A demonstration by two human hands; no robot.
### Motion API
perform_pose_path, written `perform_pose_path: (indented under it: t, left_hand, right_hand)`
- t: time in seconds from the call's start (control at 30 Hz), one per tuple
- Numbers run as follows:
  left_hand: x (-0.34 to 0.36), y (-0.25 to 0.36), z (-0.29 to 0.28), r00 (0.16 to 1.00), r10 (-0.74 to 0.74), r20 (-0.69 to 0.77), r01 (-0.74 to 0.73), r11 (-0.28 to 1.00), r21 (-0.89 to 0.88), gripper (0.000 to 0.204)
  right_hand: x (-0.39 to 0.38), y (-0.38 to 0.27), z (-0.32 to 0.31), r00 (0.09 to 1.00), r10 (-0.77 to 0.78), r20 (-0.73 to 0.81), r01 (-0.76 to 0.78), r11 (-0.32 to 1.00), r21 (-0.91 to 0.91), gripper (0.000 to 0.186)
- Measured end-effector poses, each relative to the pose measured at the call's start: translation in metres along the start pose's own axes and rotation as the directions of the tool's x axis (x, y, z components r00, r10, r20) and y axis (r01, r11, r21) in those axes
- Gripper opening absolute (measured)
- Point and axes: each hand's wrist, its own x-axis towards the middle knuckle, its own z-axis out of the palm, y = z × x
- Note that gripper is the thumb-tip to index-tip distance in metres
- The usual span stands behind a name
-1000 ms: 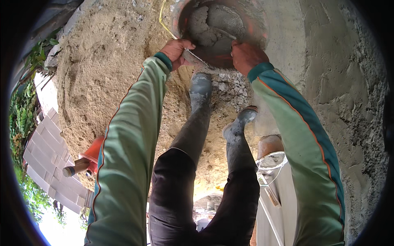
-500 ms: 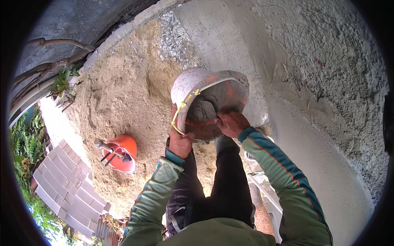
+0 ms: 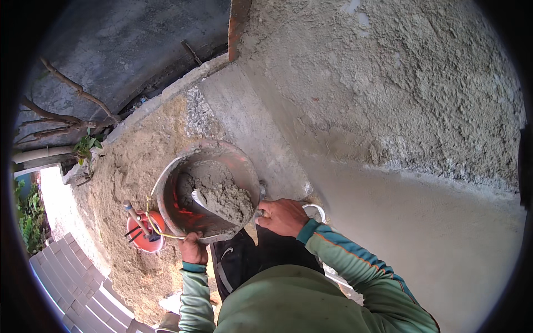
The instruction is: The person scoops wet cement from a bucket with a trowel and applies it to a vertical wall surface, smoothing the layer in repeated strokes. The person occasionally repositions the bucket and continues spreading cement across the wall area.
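A mortar-caked bucket [image 3: 166,194] with reddish patches inside is tipped toward me, in front of my legs. My left hand [image 3: 194,248] is closed on its near-left rim, by the yellow-tied bucket handle. Wet grey mortar lies inside. At the bucket's right rim, my right hand [image 3: 284,217] is closed around a trowel's handle. The trowel blade [image 3: 198,197] reaches over the bucket's inside with a heap of mortar [image 3: 227,201] on it, covering most of the blade.
An orange bucket [image 3: 145,233] holding a hammer and other tools stands on the sandy ground to the left. At right rises a rough plastered wall [image 3: 400,83] above a smoother grey band [image 3: 416,238]. Branches [image 3: 78,89] and grey paving [image 3: 66,277] lie farther left.
The bucket has gone left in view and its mouth now faces up more. My right hand has come from inside it to its right rim, and a mortar-loaded trowel now shows.
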Motion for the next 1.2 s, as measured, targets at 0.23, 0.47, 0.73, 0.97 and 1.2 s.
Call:
perform_pose_path:
  t: [0.23,0.47,0.73,0.97,1.2]
  left_hand:
    - [-0.051,0.023,-0.071,0.978,0.039,-0.203,-0.061,0.992,-0.107,0.042]
    - [-0.113,0.026,-0.145,0.920,-0.059,-0.388,-0.072,0.947,-0.314,0.035]
    - [-0.084,-0.009,-0.172,0.874,-0.015,-0.486,-0.069,0.986,-0.155,0.023]
    - [-0.070,0.007,-0.042,0.875,0.483,-0.038,-0.408,0.776,0.482,0.077]
    - [-0.097,0.023,0.038,0.877,0.414,0.245,-0.478,0.807,0.348,0.069]
  right_hand:
    - [-0.007,0.053,-0.055,0.890,-0.079,0.449,-0.227,0.777,0.587,0.025]
    - [-0.050,0.174,-0.145,0.858,0.432,-0.279,-0.059,0.621,0.782,0.020]
    - [-0.040,0.041,-0.107,0.968,-0.057,-0.246,0.027,0.992,-0.123,0.023]
    - [0.063,-0.080,0.003,0.952,-0.306,0.001,0.236,0.731,-0.640,0.025]
    - [0.044,-0.045,-0.011,0.947,-0.236,0.216,0.315,0.804,-0.504,0.028]
